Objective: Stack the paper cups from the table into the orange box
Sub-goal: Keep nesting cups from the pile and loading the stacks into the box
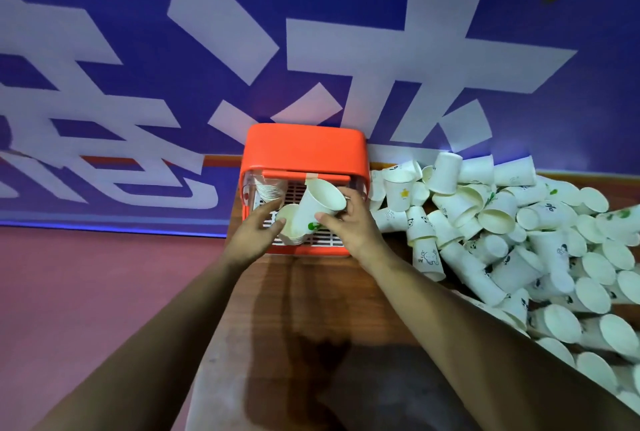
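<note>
While my right hand point(349, 223) pinches the cup point(320, 205) between thumb and fingers, tilted with its mouth up and away from me, the risk as I judge it lies in the nesting. The cup hangs just above and beside the stack point(289, 226) standing in the box point(304, 146), and its base is not lined up with the stack's open top. If I push down at this angle, the base could catch the rim, crumple the thin paper or tip the stack over. My left hand point(256, 233) is spread, fingers fairly straight, thumb tip at the stack's rim. That is light steadying, not a grip, so a sideways shove from the cup might slide the stack away. Squeezing harder with the right hand would dent the cup wall and make it jam.

The cup sits at my right fingertips, between both hands, over the box's near half. The stack is just ahead of my left thumb, below the cup. A rear stack point(270, 190) stands beyond my left fingertips, in the far left corner. The pile point(502, 230) of loose cups lies on the table point(311, 292) to the right of my right hand, so many remain.
</note>
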